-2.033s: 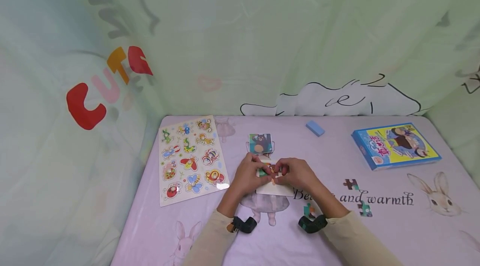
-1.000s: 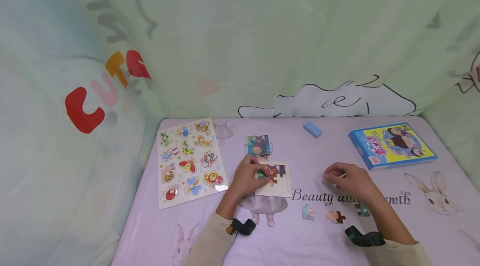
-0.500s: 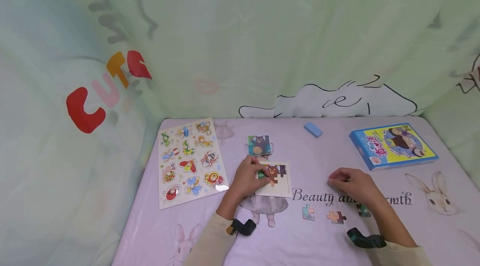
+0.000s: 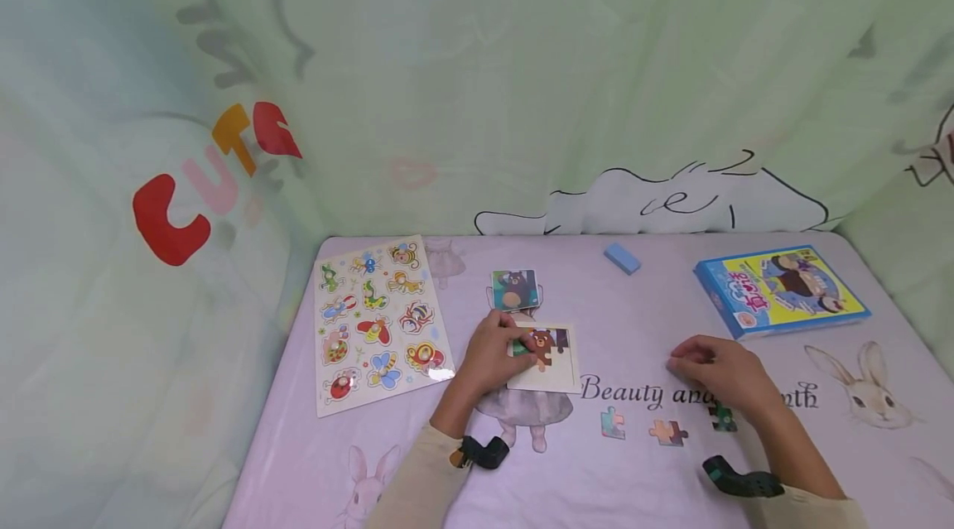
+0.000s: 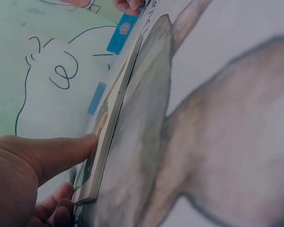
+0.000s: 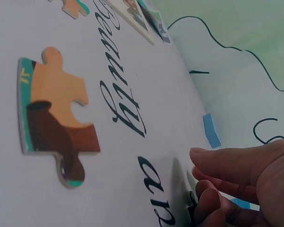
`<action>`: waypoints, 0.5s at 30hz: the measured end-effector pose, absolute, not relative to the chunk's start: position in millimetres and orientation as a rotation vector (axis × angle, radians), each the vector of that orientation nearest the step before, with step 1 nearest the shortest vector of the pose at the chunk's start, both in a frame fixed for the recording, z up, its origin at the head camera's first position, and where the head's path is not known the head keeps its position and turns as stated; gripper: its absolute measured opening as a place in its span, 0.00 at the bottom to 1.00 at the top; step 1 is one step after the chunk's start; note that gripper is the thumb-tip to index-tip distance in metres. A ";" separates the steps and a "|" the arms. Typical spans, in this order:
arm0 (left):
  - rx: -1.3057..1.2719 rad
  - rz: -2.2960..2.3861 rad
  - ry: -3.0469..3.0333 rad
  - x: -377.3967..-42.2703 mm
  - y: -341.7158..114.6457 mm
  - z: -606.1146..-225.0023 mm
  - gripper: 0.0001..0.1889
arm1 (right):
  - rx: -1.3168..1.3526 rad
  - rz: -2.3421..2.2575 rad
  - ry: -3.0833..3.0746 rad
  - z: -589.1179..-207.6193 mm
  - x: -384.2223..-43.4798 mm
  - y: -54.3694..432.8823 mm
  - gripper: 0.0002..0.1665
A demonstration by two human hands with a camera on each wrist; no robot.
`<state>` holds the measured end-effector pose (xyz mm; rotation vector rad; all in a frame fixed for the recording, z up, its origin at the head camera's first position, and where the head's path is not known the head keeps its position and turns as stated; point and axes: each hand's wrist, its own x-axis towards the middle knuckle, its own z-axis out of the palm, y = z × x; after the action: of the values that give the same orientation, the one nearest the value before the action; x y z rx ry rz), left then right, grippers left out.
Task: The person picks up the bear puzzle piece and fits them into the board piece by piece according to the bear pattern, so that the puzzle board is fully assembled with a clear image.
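In the head view, my left hand [image 4: 493,353] holds the left edge of a small puzzle board [image 4: 542,380] with a brown bear partly assembled in it. The left wrist view has the thumb [image 5: 71,153] on top of the board and the other fingers by its edge. Farther right, my right hand [image 4: 719,372] hovers low over the cloth, fingers loosely bent. A dark piece [image 6: 192,204] shows partly behind those fingers; no grip on it is visible. Loose jigsaw pieces lie nearby: a pale teal one [image 4: 613,423], an orange-and-brown one [image 4: 667,432] and a green one [image 4: 721,418].
Behind the board lies a bear picture card [image 4: 515,290]. An insect puzzle board [image 4: 380,322] is at the left, a blue block [image 4: 622,258] at the back and a blue-and-yellow box [image 4: 782,289] at the back right. A printed pink cloth [image 4: 581,479] covers the table.
My right hand has left the puzzle board and moved right, drifting slightly farther right in the last half second. The left hand keeps its place on the board.
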<state>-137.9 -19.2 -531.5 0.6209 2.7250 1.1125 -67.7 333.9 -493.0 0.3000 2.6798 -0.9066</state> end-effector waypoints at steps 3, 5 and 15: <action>0.627 1.113 2.726 -137.4 -19.0 -531.0 0.06 | 0.327 -0.906 2.665 -491.0 -66.5 337.4 0.26; 0.631 1.117 2.727 -137.3 -18.9 -531.4 0.06 | 0.337 -0.905 2.654 -489.8 -65.9 339.4 0.27; 0.641 1.113 2.732 -138.0 -19.2 -532.4 0.06 | 0.345 -0.919 2.625 -487.8 -63.2 350.0 0.31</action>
<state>-138.0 -19.2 -532.4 0.6410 2.7324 1.1134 -63.2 350.0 -487.8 0.3453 2.6249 -0.9186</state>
